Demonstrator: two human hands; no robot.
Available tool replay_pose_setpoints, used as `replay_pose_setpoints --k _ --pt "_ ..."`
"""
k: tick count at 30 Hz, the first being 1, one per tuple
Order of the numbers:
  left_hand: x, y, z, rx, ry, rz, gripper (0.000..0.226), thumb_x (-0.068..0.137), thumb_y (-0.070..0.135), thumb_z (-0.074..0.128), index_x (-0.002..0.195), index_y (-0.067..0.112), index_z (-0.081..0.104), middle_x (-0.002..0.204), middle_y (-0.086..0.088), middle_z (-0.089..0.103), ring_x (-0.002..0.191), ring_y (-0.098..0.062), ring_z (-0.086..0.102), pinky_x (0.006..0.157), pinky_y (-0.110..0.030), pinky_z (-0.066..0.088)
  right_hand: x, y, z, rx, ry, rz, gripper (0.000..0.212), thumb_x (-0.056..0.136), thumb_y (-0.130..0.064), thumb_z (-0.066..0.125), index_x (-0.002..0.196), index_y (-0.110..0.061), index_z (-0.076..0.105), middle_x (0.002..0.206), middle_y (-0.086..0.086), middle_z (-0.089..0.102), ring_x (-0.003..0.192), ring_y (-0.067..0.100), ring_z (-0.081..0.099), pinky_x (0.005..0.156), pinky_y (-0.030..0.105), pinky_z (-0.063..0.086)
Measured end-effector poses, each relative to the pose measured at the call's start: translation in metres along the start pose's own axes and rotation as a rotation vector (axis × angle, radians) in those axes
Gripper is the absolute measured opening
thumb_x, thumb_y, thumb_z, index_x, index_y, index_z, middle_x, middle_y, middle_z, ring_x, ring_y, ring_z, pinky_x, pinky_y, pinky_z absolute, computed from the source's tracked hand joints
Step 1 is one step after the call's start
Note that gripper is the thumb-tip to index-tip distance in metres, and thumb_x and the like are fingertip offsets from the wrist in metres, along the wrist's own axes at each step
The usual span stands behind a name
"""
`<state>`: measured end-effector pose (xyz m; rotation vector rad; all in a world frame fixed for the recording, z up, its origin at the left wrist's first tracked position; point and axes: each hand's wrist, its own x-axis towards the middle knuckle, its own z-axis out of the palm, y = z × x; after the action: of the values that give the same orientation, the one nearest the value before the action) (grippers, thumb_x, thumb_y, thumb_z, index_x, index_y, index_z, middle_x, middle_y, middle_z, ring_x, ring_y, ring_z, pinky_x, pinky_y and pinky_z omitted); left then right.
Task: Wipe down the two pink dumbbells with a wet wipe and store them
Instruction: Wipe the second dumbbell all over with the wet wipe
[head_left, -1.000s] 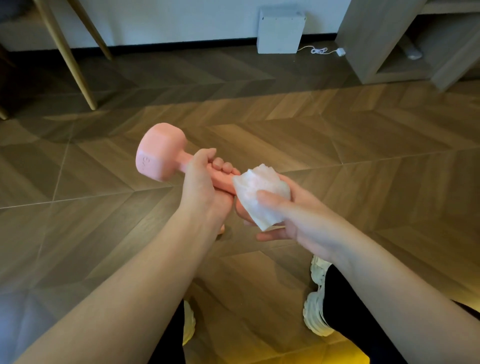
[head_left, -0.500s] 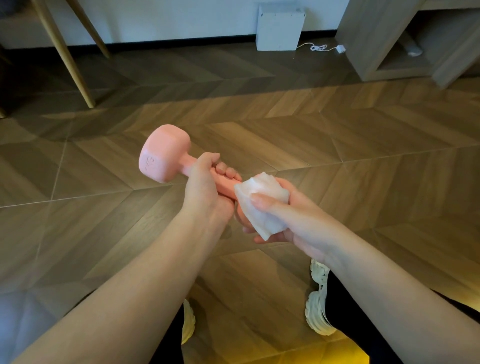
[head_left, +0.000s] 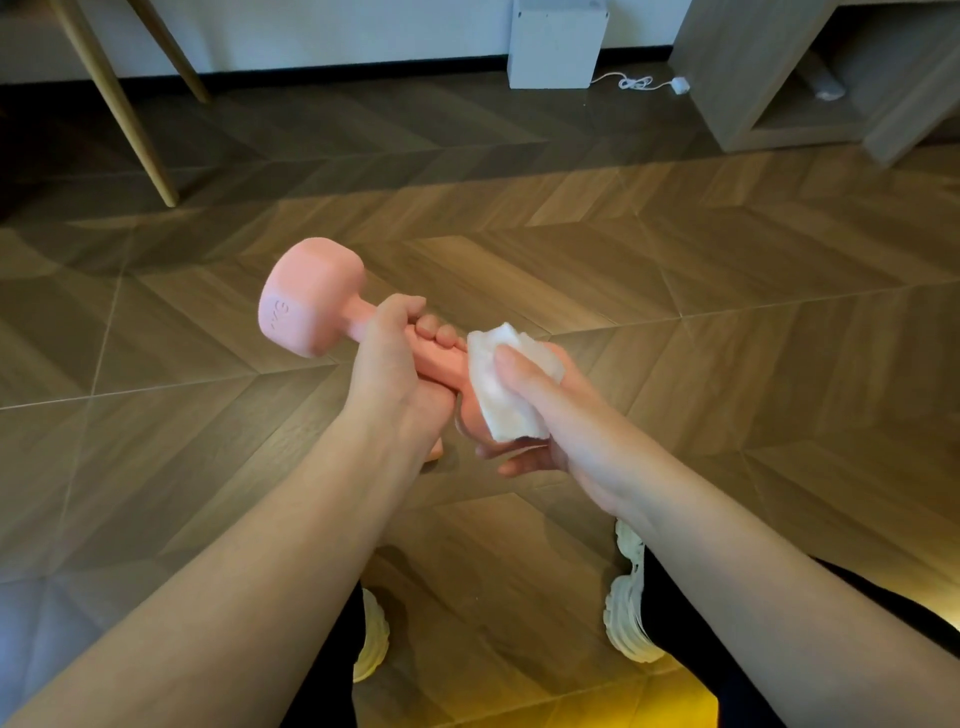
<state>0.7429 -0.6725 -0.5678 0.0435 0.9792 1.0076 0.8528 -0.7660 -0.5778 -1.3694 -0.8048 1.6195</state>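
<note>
The pink dumbbell (head_left: 311, 301) is up in the air over the wooden floor (head_left: 675, 312), held across the person's front between both hands. Its bare head juts out to the left of the left grip, tilted up and away. It looks like solid metal under a matte rubbery coat. I'd judge it stiff, dense for its size and unbothered by a knock, though probably slick where the wipe has wetted it.

The left hand (head_left: 395, 364) has its grip wrapped tight round the handle, fingers curled over the top. That seems the sensible place to take it, since the narrow bar sits between two heads that would stop it sliding out either way.

Just right of that grip, touching the fingertips, is the wet wipe (head_left: 501, 400), soft, limp and bunched over the other head. The right hand (head_left: 566, 415) cups it from beneath with the thumb pressed across the top, so its grip pinches the wipe against the dumbbell. With the free head hanging out left, I reckon the left wrist carries most of the load. I can't see a second dumbbell.
</note>
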Motion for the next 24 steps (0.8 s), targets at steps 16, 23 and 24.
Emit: replay_pose_setpoints --k 16,23,24 --pt "0.004 0.007 -0.003 -0.025 0.018 0.017 0.027 0.091 0.006 0.05 0.07 0.016 0.037 0.049 0.004 0.036 0.042 -0.012 0.037 0.055 -0.026 0.037 0.006 0.004 -0.008 0.146 -0.08 0.035 0.055 0.094 -0.046 0.054 0.14 -0.019 0.042 0.109 0.019 0.069 0.085 0.028 0.071 0.065 0.033 0.058" --pt "0.004 0.008 -0.005 -0.008 0.008 0.053 0.03 0.094 0.008 0.046 0.067 0.017 0.035 0.048 0.006 0.034 0.039 -0.01 0.035 0.053 -0.025 0.037 0.006 0.006 -0.003 0.111 -0.074 0.0 0.063 0.083 -0.034 0.074 0.137 -0.031 0.041 0.123 0.009 0.065 0.09 0.025 0.073 0.067 0.031 0.057" --pt "0.003 0.006 -0.005 0.001 0.004 0.054 0.03 0.094 0.007 0.046 0.068 0.017 0.035 0.048 0.006 0.034 0.039 -0.01 0.035 0.051 -0.024 0.037 0.007 0.006 0.0 0.109 -0.031 0.013 0.06 0.081 -0.037 0.076 0.131 -0.035 0.043 0.12 0.008 0.067 0.086 0.025 0.074 0.063 0.029 0.057"
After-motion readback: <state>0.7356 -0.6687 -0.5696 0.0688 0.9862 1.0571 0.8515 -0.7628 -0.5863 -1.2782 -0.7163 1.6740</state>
